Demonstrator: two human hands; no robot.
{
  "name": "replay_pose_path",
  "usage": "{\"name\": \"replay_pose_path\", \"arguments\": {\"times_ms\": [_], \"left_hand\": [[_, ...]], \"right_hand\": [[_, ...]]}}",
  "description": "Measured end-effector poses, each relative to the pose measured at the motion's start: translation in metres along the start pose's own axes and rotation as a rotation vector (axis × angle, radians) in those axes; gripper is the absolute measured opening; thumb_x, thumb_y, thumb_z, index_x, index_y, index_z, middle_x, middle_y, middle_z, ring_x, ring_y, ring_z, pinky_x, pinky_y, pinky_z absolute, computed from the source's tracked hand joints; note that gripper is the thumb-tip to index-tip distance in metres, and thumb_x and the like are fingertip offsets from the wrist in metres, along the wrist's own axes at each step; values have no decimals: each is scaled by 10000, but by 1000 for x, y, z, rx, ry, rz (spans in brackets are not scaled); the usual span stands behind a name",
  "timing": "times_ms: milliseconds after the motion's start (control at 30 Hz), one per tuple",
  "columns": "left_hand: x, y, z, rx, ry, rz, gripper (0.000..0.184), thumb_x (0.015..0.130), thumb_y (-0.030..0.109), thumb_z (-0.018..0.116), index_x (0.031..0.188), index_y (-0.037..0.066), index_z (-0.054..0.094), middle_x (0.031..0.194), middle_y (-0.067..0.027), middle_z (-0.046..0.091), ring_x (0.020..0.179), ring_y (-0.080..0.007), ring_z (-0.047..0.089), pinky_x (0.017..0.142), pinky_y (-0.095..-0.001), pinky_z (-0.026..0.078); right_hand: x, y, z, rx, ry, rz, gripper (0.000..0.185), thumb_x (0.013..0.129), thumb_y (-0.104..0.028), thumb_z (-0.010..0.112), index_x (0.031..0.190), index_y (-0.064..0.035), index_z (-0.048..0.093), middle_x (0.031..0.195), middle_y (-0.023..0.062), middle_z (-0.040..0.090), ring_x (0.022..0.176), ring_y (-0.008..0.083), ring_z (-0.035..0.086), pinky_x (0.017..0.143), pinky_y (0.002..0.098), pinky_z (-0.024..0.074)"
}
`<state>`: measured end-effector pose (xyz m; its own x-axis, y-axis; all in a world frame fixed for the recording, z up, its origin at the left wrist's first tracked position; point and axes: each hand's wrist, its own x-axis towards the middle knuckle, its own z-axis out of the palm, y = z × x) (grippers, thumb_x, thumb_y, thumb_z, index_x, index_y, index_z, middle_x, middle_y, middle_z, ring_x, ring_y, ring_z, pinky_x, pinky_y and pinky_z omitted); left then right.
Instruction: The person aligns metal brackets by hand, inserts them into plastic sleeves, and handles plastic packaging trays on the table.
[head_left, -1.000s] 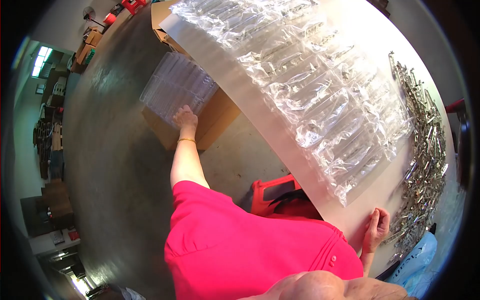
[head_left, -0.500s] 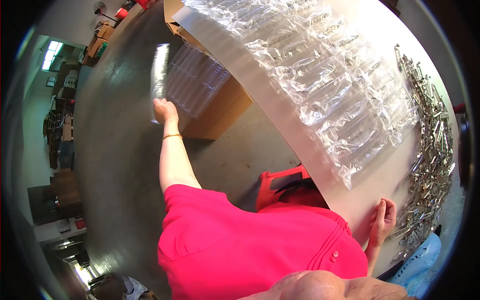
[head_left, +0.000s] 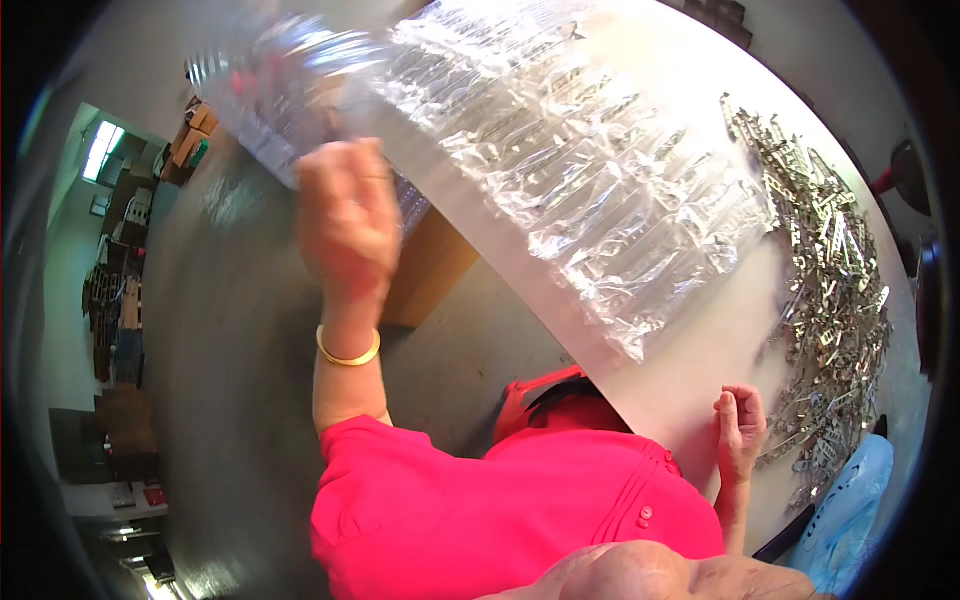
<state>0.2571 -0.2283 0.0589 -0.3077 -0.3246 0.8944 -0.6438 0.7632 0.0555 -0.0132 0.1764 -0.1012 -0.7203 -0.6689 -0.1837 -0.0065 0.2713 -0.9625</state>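
Note:
My left hand [head_left: 350, 215], a gold-coloured bracelet on its wrist, is raised beside the table's edge and blurred by motion. Its fingers are closed on a clear plastic tray [head_left: 285, 85], which is smeared and tilted above the floor. On the table [head_left: 685, 390], my right hand [head_left: 741, 425] rests with fingers curled in; whatever they may hold is hidden. Close beside it lies a heap of small metal parts [head_left: 830, 290]. Farther along, clear plastic trays [head_left: 600, 190] holding crinkled clear bags cover much of the tabletop.
A cardboard box [head_left: 435, 265] stands on the floor under my left hand, more clear trays [head_left: 411, 205] at its top. A red chair [head_left: 540, 385] is tucked by the table's edge. A light blue plastic bag [head_left: 850, 500] lies at the right.
My left hand has come up and nearer to me, lifting the clear tray, which has swung from edge-on to broad and tilted. My right hand stays curled on the table. The view has shifted slightly.

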Motion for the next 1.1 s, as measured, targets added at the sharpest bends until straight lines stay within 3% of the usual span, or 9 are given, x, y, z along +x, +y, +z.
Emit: {"name": "replay_pose_path", "arguments": {"times_ms": [100,133,267,467,667,733,833,967,1100], "left_hand": [[5,86,5,-182,-192,480,162,851,89,598,1010,87,629,948,-98,628,784,-215,626,570,-333,477],[-1,119,11,-211,-177,550,141,775,53,696,890,120,650,925,-58,650,711,-179,622,561,-308,458],[-34,223,28,-738,-149,711,128,838,184,620,891,78,573,785,-26,524,699,-135,568,566,-263,413],[-77,285,32,-969,-222,685,227,758,207,625,911,42,592,836,-45,560,754,-186,591,612,-288,441],[-80,276,35,-1013,-377,634,237,756,173,667,915,6,614,818,-57,553,741,-183,590,588,-311,460],[-70,259,34,-1406,-577,501,211,795,112,719,947,-8,637,870,-102,588,775,-207,613,634,-338,503],[-44,212,32,-1400,-418,323,243,830,76,745,1027,-19,637,955,-157,613,850,-244,630,694,-344,526],[-17,151,65,-927,-171,123,295,881,86,716,1138,-14,612,1032,-164,611,921,-245,623,747,-341,530],[-16,107,89,-1275,-515,-515,470,982,215,652,1349,-11,462,1274,-120,526,1117,-178,564,858,-299,528]], "right_hand": [[-9,-46,17,156,29,-191,390,975,-282,667,1249,-36,538,995,58,593,709,75,563,568,189,453],[-6,-48,9,168,-38,-242,725,933,-445,684,1443,-26,384,1194,139,573,777,118,604,571,209,492],[-5,-94,13,422,35,-366,921,898,-607,632,1492,22,315,1378,263,503,807,179,671,558,268,565],[-16,-86,0,733,435,37,424,988,-336,561,1264,-21,497,1055,141,643,594,112,603,449,224,480],[2,-81,-6,672,236,-71,152,977,-195,522,1046,-61,499,931,128,641,444,69,467,336,234,376],[7,-82,-6,647,235,-83,149,977,-198,531,1045,-68,503,911,121,644,423,69,457,311,228,358],[13,-76,-17,635,222,-78,168,965,-194,546,1074,-72,510,887,114,648,402,69,452,282,225,340],[20,-69,-36,661,247,-70,200,945,-165,521,1105,-50,481,860,139,644,348,87,387,268,246,314],[25,-80,-34,676,439,88,220,937,-191,528,1111,-64,489,848,157,659,331,91,383,263,252,324]]}}
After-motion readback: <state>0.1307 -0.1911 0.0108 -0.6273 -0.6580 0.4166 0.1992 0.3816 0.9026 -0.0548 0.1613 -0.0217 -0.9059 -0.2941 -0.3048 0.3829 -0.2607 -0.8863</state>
